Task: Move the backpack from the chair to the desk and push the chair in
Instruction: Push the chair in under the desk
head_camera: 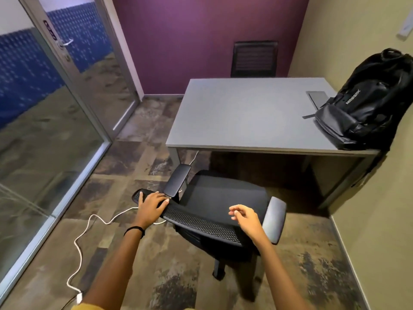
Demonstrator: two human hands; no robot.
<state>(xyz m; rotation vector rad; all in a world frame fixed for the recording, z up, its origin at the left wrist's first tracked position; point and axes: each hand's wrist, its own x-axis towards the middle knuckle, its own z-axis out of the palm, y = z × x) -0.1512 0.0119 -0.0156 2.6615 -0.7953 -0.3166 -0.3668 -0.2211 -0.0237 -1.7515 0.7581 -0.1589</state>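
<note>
A black backpack (366, 101) stands on the right end of the grey desk (234, 113), leaning against the wall. The black mesh office chair (219, 198) stands a little short of the desk's near edge, its seat bare and its backrest towards me. My left hand (153, 203) lies on the left end of the backrest's top edge, fingers curled over it. Just above the right part of the backrest hovers my right hand (242, 214), fingers loosely apart, holding nothing.
A white cable (89, 224) snakes over the carpet left of the chair to a plug near my feet. A glass partition and door (55, 90) fill the left side. A second dark chair (254, 59) stands behind the desk. The beige wall (368, 198) is close on the right.
</note>
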